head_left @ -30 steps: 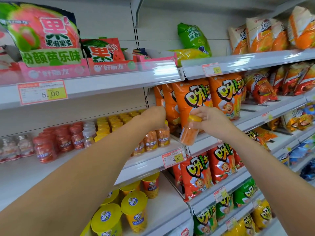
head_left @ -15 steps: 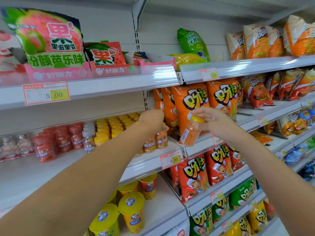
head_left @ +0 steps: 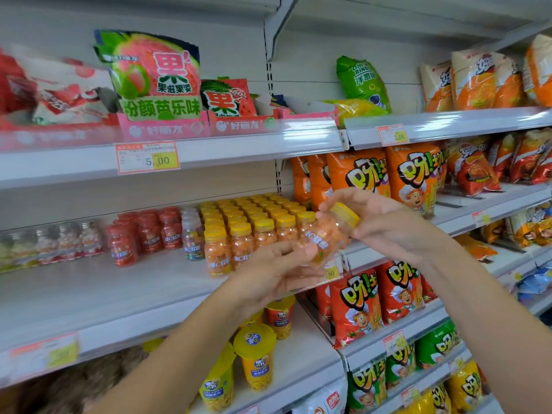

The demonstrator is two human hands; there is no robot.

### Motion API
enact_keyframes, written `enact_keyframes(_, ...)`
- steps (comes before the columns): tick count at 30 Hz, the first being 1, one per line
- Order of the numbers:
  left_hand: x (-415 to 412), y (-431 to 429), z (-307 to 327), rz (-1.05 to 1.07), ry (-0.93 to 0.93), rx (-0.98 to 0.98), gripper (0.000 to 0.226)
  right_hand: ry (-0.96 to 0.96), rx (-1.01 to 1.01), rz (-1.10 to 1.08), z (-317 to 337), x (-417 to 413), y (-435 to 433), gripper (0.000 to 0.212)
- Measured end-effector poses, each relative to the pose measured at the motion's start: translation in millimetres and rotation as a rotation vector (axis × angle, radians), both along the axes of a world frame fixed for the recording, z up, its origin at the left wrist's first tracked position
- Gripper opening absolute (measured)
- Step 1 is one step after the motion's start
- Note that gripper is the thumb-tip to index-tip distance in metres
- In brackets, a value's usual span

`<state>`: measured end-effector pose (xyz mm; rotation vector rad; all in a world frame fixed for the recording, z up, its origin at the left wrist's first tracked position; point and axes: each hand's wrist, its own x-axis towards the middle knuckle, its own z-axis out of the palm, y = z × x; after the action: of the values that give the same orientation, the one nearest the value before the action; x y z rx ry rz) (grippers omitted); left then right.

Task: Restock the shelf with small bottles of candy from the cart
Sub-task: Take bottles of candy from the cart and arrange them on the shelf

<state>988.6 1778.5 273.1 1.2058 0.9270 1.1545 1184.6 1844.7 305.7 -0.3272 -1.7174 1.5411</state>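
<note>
Step in hand: one yellow-capped candy bottle [head_left: 327,234] is passing between hands in front of the shelf [head_left: 119,291], not yet placed. The right hand [head_left: 385,225] grips its cap end, the left hand [head_left: 277,270] closes on its base; it hangs tilted, just right of the yellow-capped rows [head_left: 254,225]. Next, judged: stand it upright at the front of those rows without toppling neighbours.

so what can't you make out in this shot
Head view only:
- Bottle label: motion blur, and the left hand covers its base.
- Price tag behind the hands: mostly covered.
- Far-left bottles: blurred, kind unclear.
- Cart: out of frame.
- Right hand: its grip on the cap is partly hidden.
</note>
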Motion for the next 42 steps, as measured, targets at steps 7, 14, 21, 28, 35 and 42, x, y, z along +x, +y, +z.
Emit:
enact_keyframes(7,-35.0,-22.3,-16.0,0.696,0.308,0.474,0.044,0.028,-0.239,-0.328,-16.8,-80.4,-35.9,0.02)
enact_keyframes(14,-72.9,-35.5,-24.9,0.832,0.335,0.569,0.051,-0.126,-0.097,-0.353,-11.9,-148.0,-58.2,0.033)
enact_keyframes(21,-131.6,-24.4,-11.4,0.753,0.561,0.569,0.051,-0.144,-0.145,-0.392,18.4,-188.5,-38.0,0.03)
enact_keyframes(28,-219.0,36.6,9.8,0.79,1.155,0.639,0.031,-0.177,-0.175,-0.502,42.7,-241.5,31.0,0.041)
enact_keyframes(35,-250.6,76.3,1.3,0.572,1.339,0.699,0.068,-0.223,-0.067,-0.695,32.8,-287.5,108.5,0.057)
enact_keyframes(42,-252.4,86.9,-10.4,0.498,1.264,0.688,0.049,-0.368,0.034,-0.714,38.6,-319.9,159.8,0.05)
